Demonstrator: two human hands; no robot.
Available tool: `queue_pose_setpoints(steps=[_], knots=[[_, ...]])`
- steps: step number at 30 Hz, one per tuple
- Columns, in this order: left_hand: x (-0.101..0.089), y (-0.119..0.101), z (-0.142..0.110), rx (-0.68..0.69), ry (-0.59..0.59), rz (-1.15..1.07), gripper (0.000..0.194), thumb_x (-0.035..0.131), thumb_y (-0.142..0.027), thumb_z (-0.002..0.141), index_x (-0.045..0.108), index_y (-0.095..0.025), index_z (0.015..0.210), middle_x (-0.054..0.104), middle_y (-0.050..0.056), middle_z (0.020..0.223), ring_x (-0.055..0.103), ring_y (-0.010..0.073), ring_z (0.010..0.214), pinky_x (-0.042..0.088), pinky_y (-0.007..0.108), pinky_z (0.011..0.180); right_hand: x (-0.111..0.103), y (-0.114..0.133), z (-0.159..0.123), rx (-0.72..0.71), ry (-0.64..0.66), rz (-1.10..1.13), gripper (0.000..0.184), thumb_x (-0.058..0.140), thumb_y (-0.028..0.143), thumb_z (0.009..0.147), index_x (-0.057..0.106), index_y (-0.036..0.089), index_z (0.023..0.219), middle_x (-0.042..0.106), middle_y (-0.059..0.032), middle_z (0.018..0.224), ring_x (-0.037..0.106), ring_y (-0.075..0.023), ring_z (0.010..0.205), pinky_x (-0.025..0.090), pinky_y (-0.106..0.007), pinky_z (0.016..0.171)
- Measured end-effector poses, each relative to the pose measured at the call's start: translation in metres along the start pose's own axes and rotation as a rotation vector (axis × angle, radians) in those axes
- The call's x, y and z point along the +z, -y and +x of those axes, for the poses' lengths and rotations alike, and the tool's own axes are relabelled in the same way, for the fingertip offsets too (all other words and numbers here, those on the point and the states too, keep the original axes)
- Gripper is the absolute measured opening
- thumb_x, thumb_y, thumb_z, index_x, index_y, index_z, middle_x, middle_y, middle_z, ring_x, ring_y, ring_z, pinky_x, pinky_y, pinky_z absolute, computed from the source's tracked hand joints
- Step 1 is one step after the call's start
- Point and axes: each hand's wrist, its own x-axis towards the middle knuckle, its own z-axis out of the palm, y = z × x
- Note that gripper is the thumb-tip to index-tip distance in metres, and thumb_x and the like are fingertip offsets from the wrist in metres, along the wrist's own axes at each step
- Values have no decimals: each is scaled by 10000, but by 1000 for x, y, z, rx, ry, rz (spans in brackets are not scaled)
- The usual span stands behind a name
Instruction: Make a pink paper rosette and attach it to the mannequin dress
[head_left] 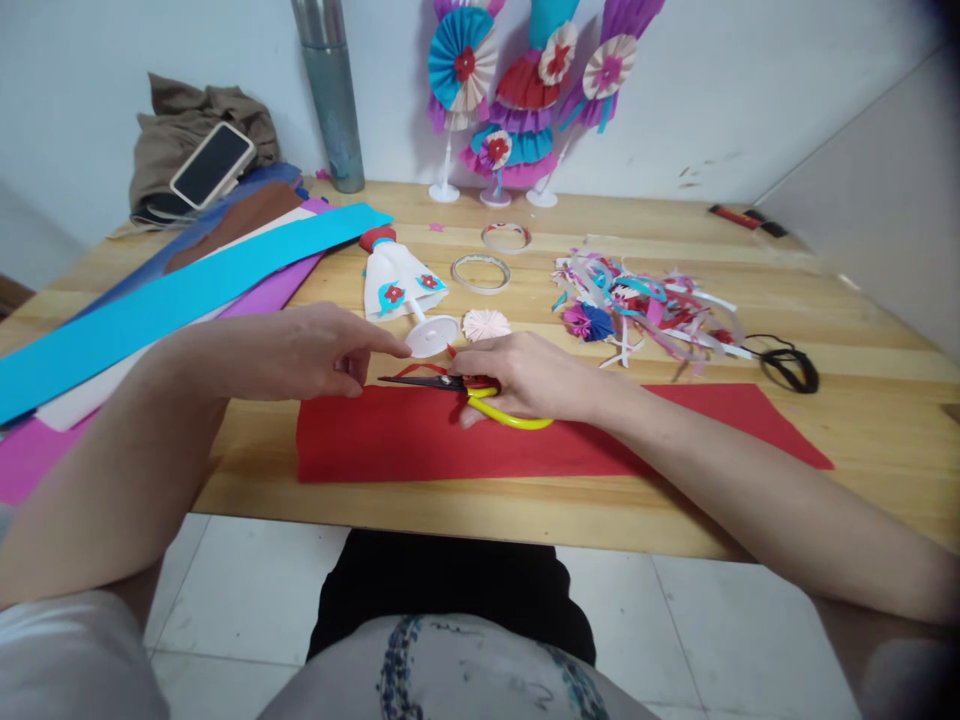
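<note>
Scissors [444, 382]: dark pointed blades, yellow handles; red sheet [390, 440] long, flat.

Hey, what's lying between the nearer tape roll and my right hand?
In the head view, a pale pink rosette lies on the table between the nearer tape roll and your right hand.

The right hand [517, 372] holds yellow-handled scissors [451, 383] over red paper [397, 445] on the counter [885, 350]; the left hand [319, 345] points near a white paper dress [401, 280]. Beyond lie tape rolls [480, 289] and paper scraps [652, 305].
</note>
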Motion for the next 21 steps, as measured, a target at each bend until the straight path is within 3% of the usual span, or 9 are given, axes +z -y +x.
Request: queue_pose_setpoints(steps=[7,10,13,17,21], knots=[[1,3,1,-5,-27,-89,663,628,-185,770,629,-313,1421,739,-10,806,662,174,715,440,232,632,-5,-1,-6,11,-8,-42,289,695,472,909,722,190,962,703,-61,845,610,-179,716,343,-263,628],[5,8,3,125,-120,-177,612,615,-201,817,632,-336,1414,766,5,933,689,173,815,488,231,702,-7,0,-8,-17,-13,-62,265,651,446,943,732,198,992,704,-62,834,619,-182,730,337,-266,624],[11,5,9,258,-185,-262,560,622,-214,847,650,-318,1397,767,11,933,689,169,837,510,238,752,-9,2,-8,-44,-27,-61,359,598,513,965,732,180,976,690,-73,824,604,-182,719,339,-271,616],[21,-3,22,333,-249,-318,376,682,-244,823,785,-253,1185,786,36,947,672,177,799,500,238,683,-13,4,-8,-84,-51,46,531,527,650,959,716,155,927,652,-68,782,577,-170,704,376,-273,644],[25,-6,33,350,-385,-375,214,707,-304,810,836,-195,943,801,67,894,693,196,792,513,263,687,-20,6,-9,-97,-76,182,540,577,685,916,702,160,928,564,-7,706,508,-140,656,364,-261,629]])
